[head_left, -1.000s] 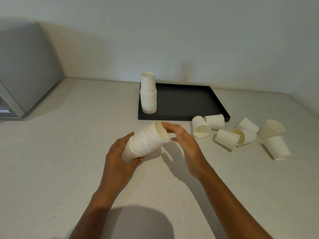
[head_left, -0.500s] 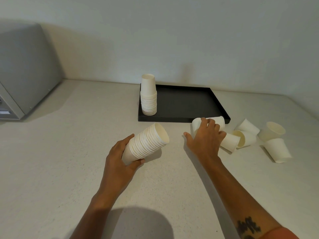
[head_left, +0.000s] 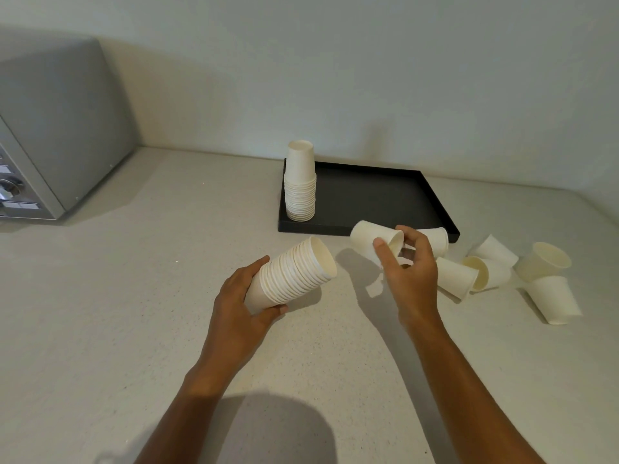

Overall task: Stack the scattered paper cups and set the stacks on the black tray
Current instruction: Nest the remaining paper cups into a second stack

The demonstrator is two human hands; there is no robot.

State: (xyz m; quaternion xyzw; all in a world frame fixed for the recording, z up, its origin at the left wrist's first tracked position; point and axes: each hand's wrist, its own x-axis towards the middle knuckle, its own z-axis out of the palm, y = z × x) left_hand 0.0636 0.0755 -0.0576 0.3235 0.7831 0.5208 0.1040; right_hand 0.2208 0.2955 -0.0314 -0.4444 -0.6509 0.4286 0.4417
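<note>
The left hand [head_left: 239, 306] grips a long nested stack of paper cups [head_left: 294, 272] by its closed end, fingers curled round it, and holds it tilted above the pale countertop [head_left: 134, 329] with the open mouth pointing up and to the right. The right hand [head_left: 410, 272] pinches a single paper cup [head_left: 371, 241] at its rim between thumb and fingers, lifted clear of the counter just right of the held stack's mouth, its base pointing left toward that stack.

On the black tray [head_left: 385, 199], in the near left corner, a second stack of cups [head_left: 300, 185] stands upside down. Just in front of the tray's near right edge lies a loose cup [head_left: 435, 239], partly hidden by the right hand. Further right, five more loose cups [head_left: 489, 272] lie scattered close together on the counter, most on their sides; whether the far right ones touch is hard to tell.

A grey appliance [head_left: 50, 135] sits at the left against the wall.
</note>
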